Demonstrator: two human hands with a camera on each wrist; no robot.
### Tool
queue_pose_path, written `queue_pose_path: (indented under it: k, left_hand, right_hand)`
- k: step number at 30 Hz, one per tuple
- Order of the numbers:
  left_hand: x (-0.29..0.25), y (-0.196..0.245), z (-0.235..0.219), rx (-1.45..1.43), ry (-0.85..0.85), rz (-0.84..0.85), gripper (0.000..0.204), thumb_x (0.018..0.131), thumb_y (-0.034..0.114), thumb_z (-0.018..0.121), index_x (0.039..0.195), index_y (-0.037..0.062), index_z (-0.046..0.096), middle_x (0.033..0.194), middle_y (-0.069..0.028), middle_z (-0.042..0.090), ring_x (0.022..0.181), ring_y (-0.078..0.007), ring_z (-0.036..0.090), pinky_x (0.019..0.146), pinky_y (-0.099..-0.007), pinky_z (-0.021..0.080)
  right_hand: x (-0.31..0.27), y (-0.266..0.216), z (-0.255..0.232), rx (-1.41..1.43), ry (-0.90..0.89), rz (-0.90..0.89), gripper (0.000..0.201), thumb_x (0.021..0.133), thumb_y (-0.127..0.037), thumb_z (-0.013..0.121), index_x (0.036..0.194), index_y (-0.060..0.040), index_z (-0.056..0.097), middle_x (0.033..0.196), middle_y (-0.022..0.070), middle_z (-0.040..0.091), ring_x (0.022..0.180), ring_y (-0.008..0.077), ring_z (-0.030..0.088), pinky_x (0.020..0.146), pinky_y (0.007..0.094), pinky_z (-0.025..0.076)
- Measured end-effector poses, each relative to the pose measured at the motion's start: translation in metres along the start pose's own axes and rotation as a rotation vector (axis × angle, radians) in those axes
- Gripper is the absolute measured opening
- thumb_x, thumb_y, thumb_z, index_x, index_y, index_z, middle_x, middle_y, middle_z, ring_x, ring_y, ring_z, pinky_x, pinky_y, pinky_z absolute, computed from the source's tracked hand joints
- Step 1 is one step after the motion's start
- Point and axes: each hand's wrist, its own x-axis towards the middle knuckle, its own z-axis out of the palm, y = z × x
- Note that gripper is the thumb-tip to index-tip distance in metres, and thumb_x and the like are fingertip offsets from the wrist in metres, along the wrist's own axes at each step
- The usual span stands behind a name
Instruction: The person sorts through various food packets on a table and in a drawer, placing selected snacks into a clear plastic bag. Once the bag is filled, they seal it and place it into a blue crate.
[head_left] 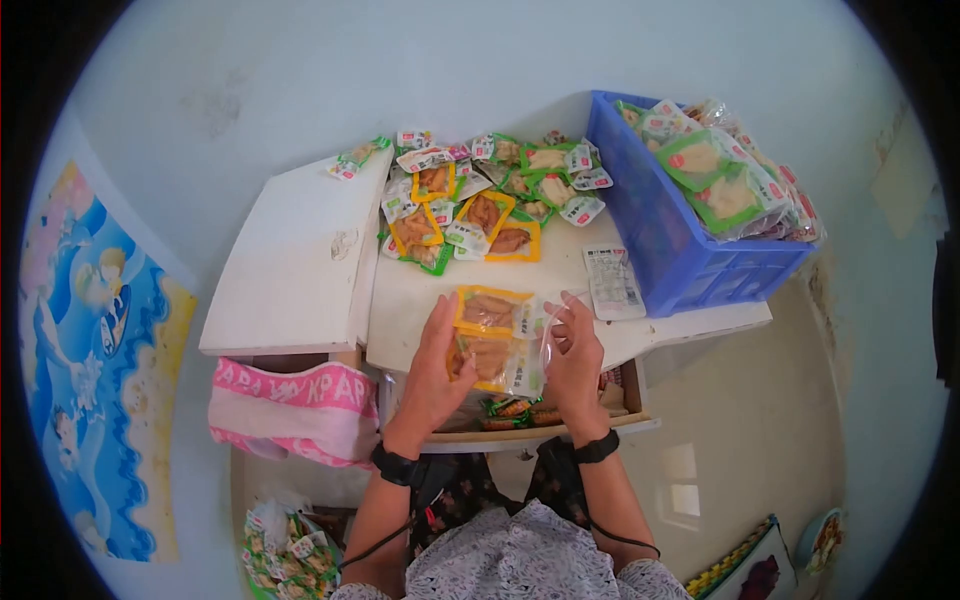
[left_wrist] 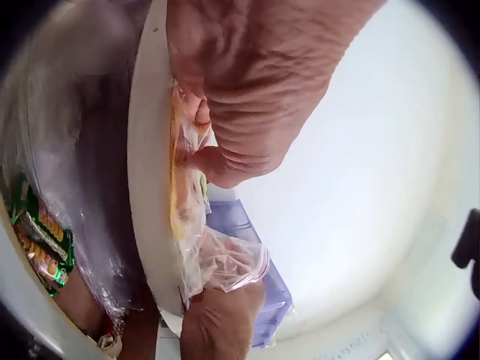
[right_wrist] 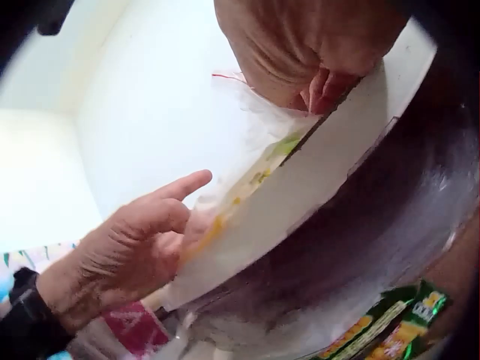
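Left hand curled on 2 yellow snack packs, pushing them into a clear bag. Right hand pinching the bag's open edge. Beyond both: loose snack packets, then blue crate rightward.

A home room used for packing snacks: a small white surface against a plain pale wall, heaped with sealed snack packets, a blue plastic crate of more, and a cartoon poster on the side wall.
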Motion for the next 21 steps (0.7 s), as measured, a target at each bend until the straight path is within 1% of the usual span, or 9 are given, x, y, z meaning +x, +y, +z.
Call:
queue_pose_path:
  k: [1, 3, 4, 7, 10, 13, 15, 18, 21]
  left_hand:
    - [0.002, 0.002, -0.002, 0.017, -0.011, 0.0, 0.083, 0.087, 0.0, 0.065, 0.161, 0.0063, 0.029, 0.162, -0.0193, 0.032, 0.145, -0.0332, 0.044, 0.115, -0.0413, 0.043]
    - [0.007, 0.01, -0.007, 0.053, -0.032, 0.002, 0.078, 0.087, 0.002, 0.067, 0.158, 0.0058, 0.037, 0.16, -0.017, 0.036, 0.14, -0.0334, 0.049, 0.112, -0.041, 0.045]
    - [0.012, 0.013, -0.011, 0.089, 0.001, -0.009, 0.073, 0.087, 0.004, 0.069, 0.154, 0.0052, 0.042, 0.156, -0.0168, 0.039, 0.136, -0.0332, 0.052, 0.11, -0.0413, 0.047]
    - [0.031, 0.014, -0.017, 0.205, 0.102, -0.008, 0.06, 0.086, 0.01, 0.073, 0.143, 0.0033, 0.054, 0.145, -0.0166, 0.049, 0.122, -0.0329, 0.059, 0.101, -0.0419, 0.05]
    - [0.063, -0.002, -0.017, 0.341, 0.148, 0.065, 0.049, 0.088, 0.016, 0.075, 0.132, 0.0015, 0.061, 0.13, -0.0174, 0.059, 0.112, -0.034, 0.062, 0.094, -0.0427, 0.052]
    - [0.108, -0.018, -0.008, 0.459, 0.135, 0.135, 0.042, 0.09, 0.022, 0.073, 0.124, 0.0001, 0.063, 0.12, -0.0202, 0.063, 0.11, -0.0377, 0.062, 0.093, -0.0458, 0.051]
    - [0.137, -0.036, 0.0, 0.528, 0.129, 0.138, 0.039, 0.091, 0.025, 0.07, 0.12, -0.001, 0.063, 0.116, -0.0228, 0.064, 0.111, -0.0409, 0.06, 0.094, -0.0486, 0.05]
    - [0.176, -0.04, 0.003, 0.718, 0.013, 0.043, 0.049, 0.091, 0.033, 0.073, 0.125, -0.0009, 0.064, 0.111, -0.0219, 0.067, 0.109, -0.0388, 0.063, 0.092, -0.0478, 0.05]
    - [0.193, -0.03, 0.009, 0.776, -0.126, -0.103, 0.062, 0.086, 0.036, 0.078, 0.131, -0.001, 0.06, 0.111, -0.0219, 0.069, 0.109, -0.039, 0.064, 0.091, -0.0483, 0.051]
  right_hand:
    - [0.003, 0.001, 0.002, -0.019, -0.004, -0.006, 0.045, 0.088, 0.01, 0.067, 0.13, -0.0017, 0.056, 0.108, 0.0121, 0.072, 0.082, 0.0164, 0.067, 0.069, 0.0294, 0.054]
    - [0.002, 0.003, -0.004, -0.195, 0.029, -0.122, 0.037, 0.088, 0.01, 0.066, 0.123, -0.0012, 0.06, 0.103, 0.0118, 0.071, 0.078, 0.0187, 0.065, 0.069, 0.0305, 0.053]
    - [0.001, 0.005, -0.009, -0.284, 0.046, -0.18, 0.034, 0.088, 0.01, 0.065, 0.12, -0.001, 0.062, 0.101, 0.0117, 0.071, 0.076, 0.0199, 0.064, 0.068, 0.0311, 0.053]
    - [0.001, 0.014, -0.023, -0.155, 0.223, -0.319, 0.024, 0.089, 0.008, 0.064, 0.111, -0.0013, 0.065, 0.094, 0.0108, 0.067, 0.073, 0.0223, 0.062, 0.068, 0.0323, 0.052]
    - [0.0, 0.009, -0.03, -0.123, 0.191, -0.294, 0.019, 0.092, 0.005, 0.061, 0.11, -0.0016, 0.064, 0.09, 0.0089, 0.064, 0.073, 0.0194, 0.062, 0.068, 0.0303, 0.051]
    - [0.002, 0.013, -0.03, -0.085, 0.149, -0.144, 0.013, 0.094, -0.004, 0.065, 0.107, -0.0001, 0.065, 0.094, 0.0152, 0.067, 0.077, 0.027, 0.067, 0.071, 0.0365, 0.053]
    - [0.002, 0.012, -0.033, -0.067, 0.118, -0.091, 0.013, 0.095, -0.005, 0.065, 0.107, -0.0005, 0.065, 0.093, 0.0147, 0.067, 0.076, 0.027, 0.067, 0.069, 0.0367, 0.053]
    - [0.002, 0.009, -0.038, -0.056, 0.082, -0.068, 0.012, 0.095, -0.007, 0.065, 0.106, -0.0017, 0.065, 0.092, 0.0139, 0.066, 0.074, 0.0268, 0.066, 0.068, 0.0368, 0.052]
    - [0.003, 0.01, -0.041, -0.063, 0.059, -0.086, 0.012, 0.095, -0.008, 0.066, 0.106, -0.003, 0.065, 0.091, 0.0131, 0.066, 0.073, 0.0269, 0.066, 0.067, 0.0369, 0.052]
